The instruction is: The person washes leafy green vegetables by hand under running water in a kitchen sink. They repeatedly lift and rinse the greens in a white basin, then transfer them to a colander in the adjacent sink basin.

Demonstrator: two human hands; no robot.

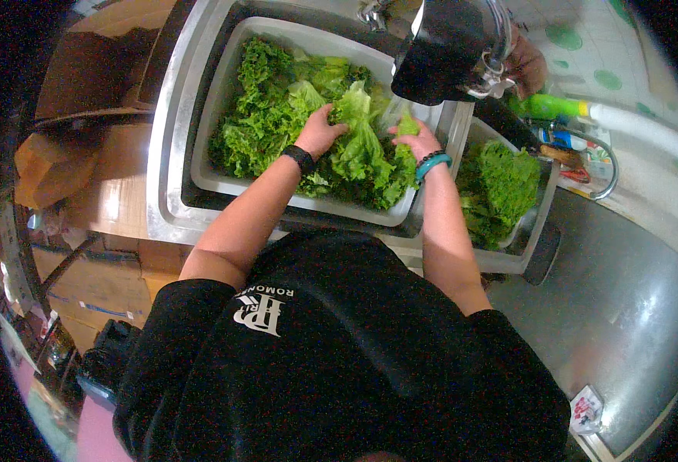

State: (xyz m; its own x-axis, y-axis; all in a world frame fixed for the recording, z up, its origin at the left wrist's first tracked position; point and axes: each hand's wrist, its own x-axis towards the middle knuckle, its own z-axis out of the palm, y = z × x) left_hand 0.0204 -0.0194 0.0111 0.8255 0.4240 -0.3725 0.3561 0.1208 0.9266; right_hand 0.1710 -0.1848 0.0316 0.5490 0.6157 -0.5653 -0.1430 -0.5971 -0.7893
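Note:
A rectangular light-grey plastic tub [206,133] sits in a steel sink and holds leafy green lettuce [258,133]. My left hand [317,134], with a black band at the wrist, rests at a pale lettuce leaf [355,121], thumb and fingers apart; whether it grips the leaf is unclear. At the tub's right side, my right hand [419,140], wearing dark beads and a teal bangle, has its fingers around a light-green leaf [408,124]. Water seems to run down beside it, beneath a black object hanging by the tap.
More curly greens [506,179] lie in a container in the right-hand basin. A curved metal faucet [610,167] and a green bottle [547,107] are behind it. A steel counter [622,277] extends to the right. Cardboard boxes [96,277] stand at the left.

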